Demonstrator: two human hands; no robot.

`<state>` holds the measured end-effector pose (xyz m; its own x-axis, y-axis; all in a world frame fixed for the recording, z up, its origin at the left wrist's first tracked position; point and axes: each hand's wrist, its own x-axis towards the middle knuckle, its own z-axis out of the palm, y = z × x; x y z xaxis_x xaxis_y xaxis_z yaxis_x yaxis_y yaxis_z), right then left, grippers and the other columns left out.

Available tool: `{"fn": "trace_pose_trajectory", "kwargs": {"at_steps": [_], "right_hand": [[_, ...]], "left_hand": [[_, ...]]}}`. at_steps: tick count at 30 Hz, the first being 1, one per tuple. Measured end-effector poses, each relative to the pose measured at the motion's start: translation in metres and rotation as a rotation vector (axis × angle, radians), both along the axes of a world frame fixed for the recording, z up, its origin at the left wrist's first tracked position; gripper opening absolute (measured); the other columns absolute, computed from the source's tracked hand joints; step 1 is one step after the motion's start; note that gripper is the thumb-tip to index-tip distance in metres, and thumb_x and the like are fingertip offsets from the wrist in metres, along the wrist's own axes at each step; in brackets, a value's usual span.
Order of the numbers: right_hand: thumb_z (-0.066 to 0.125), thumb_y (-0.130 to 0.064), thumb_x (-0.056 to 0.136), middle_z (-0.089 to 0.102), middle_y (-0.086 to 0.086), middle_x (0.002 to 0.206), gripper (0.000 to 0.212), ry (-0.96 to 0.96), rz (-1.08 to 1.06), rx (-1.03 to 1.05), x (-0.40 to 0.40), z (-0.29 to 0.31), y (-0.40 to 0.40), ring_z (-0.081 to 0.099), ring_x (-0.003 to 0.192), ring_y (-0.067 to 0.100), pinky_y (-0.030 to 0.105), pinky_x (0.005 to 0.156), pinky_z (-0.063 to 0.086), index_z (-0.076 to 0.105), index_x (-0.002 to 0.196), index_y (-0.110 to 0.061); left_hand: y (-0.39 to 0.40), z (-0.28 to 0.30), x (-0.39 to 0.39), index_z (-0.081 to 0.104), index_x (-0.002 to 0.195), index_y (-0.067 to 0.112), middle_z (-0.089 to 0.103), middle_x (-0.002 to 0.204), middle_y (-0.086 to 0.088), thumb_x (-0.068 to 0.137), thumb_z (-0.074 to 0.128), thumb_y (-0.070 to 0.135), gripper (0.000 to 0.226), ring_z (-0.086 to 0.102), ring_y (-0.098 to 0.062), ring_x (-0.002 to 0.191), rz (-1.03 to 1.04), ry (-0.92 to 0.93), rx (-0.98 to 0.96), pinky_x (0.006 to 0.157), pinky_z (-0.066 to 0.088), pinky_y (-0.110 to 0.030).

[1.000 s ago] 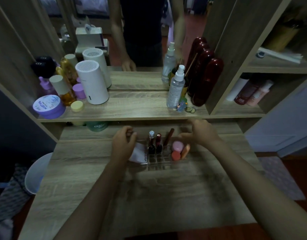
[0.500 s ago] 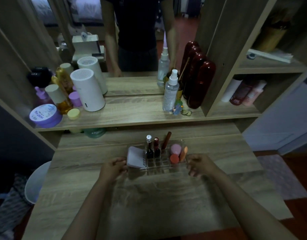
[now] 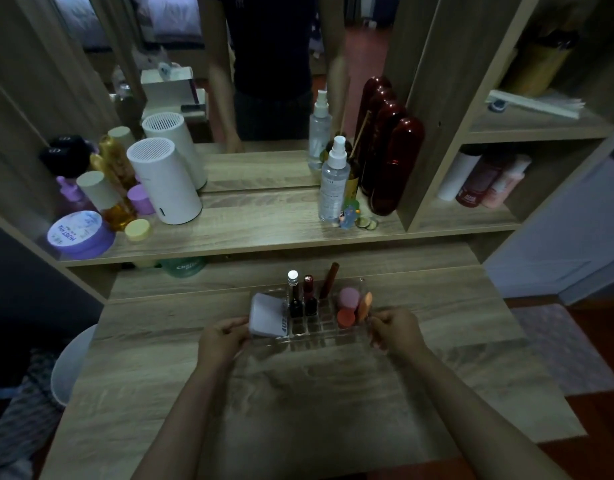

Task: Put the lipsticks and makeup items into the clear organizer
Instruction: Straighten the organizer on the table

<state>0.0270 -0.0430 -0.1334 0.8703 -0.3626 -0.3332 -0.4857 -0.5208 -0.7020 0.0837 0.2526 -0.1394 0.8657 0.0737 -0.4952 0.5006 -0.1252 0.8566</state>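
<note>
The clear organizer [image 3: 316, 332] sits on the wooden desk, mid-view. It holds a white compact [image 3: 266, 318] at its left end, two dark lipstick bottles [image 3: 295, 299] [image 3: 310, 296], a leaning brown tube [image 3: 328, 280], a pink sponge [image 3: 348, 297], an orange round item [image 3: 345, 317] and an orange sponge [image 3: 365, 304]. My left hand [image 3: 222, 337] pinches the organizer's left end beside the compact. At the right end, my right hand [image 3: 397, 329] curls its fingers on the organizer's edge.
A raised shelf [image 3: 264, 233] behind the desk carries a white cylinder [image 3: 165, 181], a purple jar [image 3: 78, 233], small bottles, a spray bottle [image 3: 333, 181] and dark red bottles [image 3: 395, 164]. A mirror stands behind. A side shelf [image 3: 485, 181] holds more bottles. A white bin [image 3: 69, 365] stands at the left.
Both hands drew back from the organizer's far side toward me, then closed in on its two ends. The items inside have not moved.
</note>
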Motion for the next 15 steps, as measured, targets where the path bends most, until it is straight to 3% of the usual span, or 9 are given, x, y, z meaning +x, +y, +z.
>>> {"fn": "trace_pose_trajectory", "kwargs": {"at_steps": [2,8,10,12,13,15], "right_hand": [[0.057,-0.009,0.09,0.071,0.025,0.064,0.028,-0.018,0.018,-0.036,-0.001,0.001,-0.003,0.053,0.043,0.014,0.033,0.058,0.048,0.075,0.075,0.006],[0.059,-0.012,0.091,0.074,0.026,0.067,0.029,-0.037,0.025,-0.086,-0.005,0.006,-0.026,0.052,0.042,0.009,0.03,0.061,0.052,0.076,0.075,0.004],[0.058,-0.008,0.09,0.074,0.026,0.066,0.028,-0.042,0.031,-0.112,-0.008,0.009,-0.037,0.056,0.044,0.012,0.024,0.057,0.048,0.075,0.071,0.005],[0.058,-0.003,0.087,0.074,0.023,0.065,0.026,-0.042,0.025,-0.146,-0.011,0.012,-0.05,0.054,0.039,0.002,0.017,0.052,0.043,0.075,0.068,0.003],[0.058,-0.003,0.087,0.074,0.022,0.064,0.026,-0.031,0.02,-0.154,-0.012,0.013,-0.057,0.051,0.037,-0.003,0.016,0.051,0.043,0.075,0.067,0.001],[0.057,-0.004,0.087,0.074,0.02,0.064,0.027,-0.001,0.004,-0.151,-0.015,0.015,-0.072,0.055,0.041,0.003,0.018,0.055,0.046,0.076,0.068,0.0]], "left_hand": [[-0.005,0.002,-0.001,0.073,0.099,-0.001,0.072,0.09,-0.022,0.074,0.068,-0.002,0.026,0.064,-0.025,0.078,0.012,0.01,-0.007,0.081,0.054,-0.044],[-0.031,0.004,-0.005,0.07,0.101,-0.005,0.07,0.087,-0.025,0.075,0.068,-0.005,0.027,0.06,-0.026,0.078,0.031,0.045,-0.051,0.077,0.05,-0.042],[-0.044,0.004,-0.006,0.069,0.102,-0.006,0.069,0.079,-0.019,0.076,0.066,-0.006,0.026,0.058,-0.022,0.067,0.022,0.041,-0.051,0.067,0.051,-0.033],[-0.059,0.003,-0.007,0.068,0.104,-0.005,0.067,0.074,-0.012,0.078,0.065,-0.007,0.027,0.056,-0.018,0.06,0.013,0.039,-0.048,0.057,0.049,-0.024],[-0.066,0.003,-0.007,0.067,0.105,-0.005,0.067,0.074,-0.011,0.078,0.065,-0.007,0.027,0.057,-0.018,0.06,0.004,0.037,-0.047,0.053,0.051,-0.021],[-0.08,0.003,-0.009,0.067,0.107,-0.004,0.068,0.08,-0.014,0.08,0.064,-0.006,0.027,0.06,-0.019,0.064,-0.017,0.034,-0.043,0.051,0.054,-0.017]]}}
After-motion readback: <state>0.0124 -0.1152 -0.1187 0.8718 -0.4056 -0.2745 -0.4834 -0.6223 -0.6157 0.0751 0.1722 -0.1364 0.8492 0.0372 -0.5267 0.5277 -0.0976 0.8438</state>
